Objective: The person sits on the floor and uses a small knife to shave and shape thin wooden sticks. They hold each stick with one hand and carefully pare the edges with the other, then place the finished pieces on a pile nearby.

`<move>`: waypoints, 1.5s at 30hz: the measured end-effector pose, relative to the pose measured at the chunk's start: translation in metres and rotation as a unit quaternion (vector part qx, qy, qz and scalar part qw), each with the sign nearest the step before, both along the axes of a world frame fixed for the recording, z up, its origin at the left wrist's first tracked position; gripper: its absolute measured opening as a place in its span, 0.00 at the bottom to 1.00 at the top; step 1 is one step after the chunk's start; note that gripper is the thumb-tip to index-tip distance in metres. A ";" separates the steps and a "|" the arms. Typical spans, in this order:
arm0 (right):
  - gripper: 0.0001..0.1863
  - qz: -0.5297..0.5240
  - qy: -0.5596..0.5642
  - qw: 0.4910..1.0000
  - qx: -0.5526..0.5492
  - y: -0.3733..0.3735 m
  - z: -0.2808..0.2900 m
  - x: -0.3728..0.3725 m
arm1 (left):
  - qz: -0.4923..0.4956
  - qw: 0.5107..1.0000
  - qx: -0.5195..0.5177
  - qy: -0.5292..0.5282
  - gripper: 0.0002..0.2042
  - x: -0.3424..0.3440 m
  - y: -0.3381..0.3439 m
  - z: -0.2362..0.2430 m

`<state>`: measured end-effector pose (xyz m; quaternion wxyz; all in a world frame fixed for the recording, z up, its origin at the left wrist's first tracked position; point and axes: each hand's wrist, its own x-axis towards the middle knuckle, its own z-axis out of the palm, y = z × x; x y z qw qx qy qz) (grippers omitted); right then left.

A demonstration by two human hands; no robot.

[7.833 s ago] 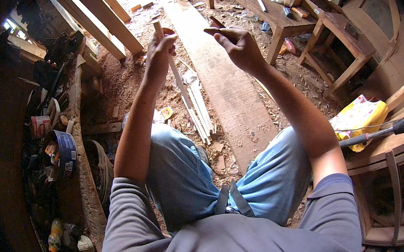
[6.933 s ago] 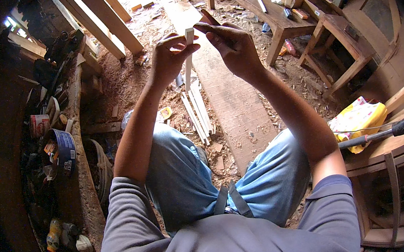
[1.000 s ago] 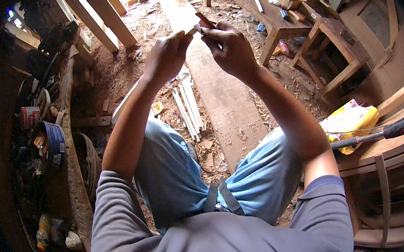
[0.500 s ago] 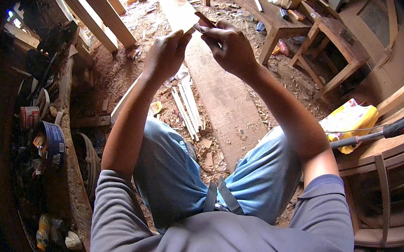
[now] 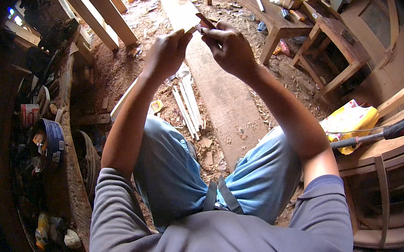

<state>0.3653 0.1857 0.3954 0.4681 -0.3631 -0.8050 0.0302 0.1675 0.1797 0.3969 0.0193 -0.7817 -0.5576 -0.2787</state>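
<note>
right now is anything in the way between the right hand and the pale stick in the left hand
Nothing visible but the dark brown piece that the right hand pinches; the end of the pale stick pokes from the left hand close to it. Whether they touch is unclear. The plank lies on the floor.

Pale lettering point(image 5: 58, 155) and a barcode point(image 5: 61, 145) on the blue tub point(image 5: 55, 134). Red-and-white tin point(image 5: 30, 114): label print too small to read.

The wooden strip point(image 5: 124, 100) is cream, the thin piece point(image 5: 205, 20) brown, the tub point(image 5: 55, 140) blue.
</note>
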 end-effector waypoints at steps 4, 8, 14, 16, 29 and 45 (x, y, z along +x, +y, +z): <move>0.10 -0.009 -0.008 1.000 0.007 -0.001 0.001 0.000 | -0.010 1.000 0.020 0.002 0.10 -0.003 0.002 -0.003; 0.10 -0.004 -0.001 1.000 0.004 -0.001 0.003 0.000 | -0.053 0.995 0.071 -0.048 0.18 -0.003 0.006 -0.007; 0.09 0.002 0.015 1.000 0.024 -0.001 0.004 0.001 | -0.049 0.994 0.074 -0.065 0.18 0.000 0.002 -0.008; 0.08 0.007 0.016 1.000 0.020 -0.001 0.004 0.001 | -0.044 0.995 0.063 -0.065 0.17 0.001 0.001 -0.006; 0.09 -0.005 -0.009 1.000 0.009 0.001 0.002 0.001 | -0.002 0.999 0.020 -0.038 0.18 0.001 -0.003 0.001; 0.10 0.011 -0.003 1.000 0.013 0.000 0.002 0.000 | -0.050 0.996 0.049 -0.046 0.18 0.002 -0.004 0.000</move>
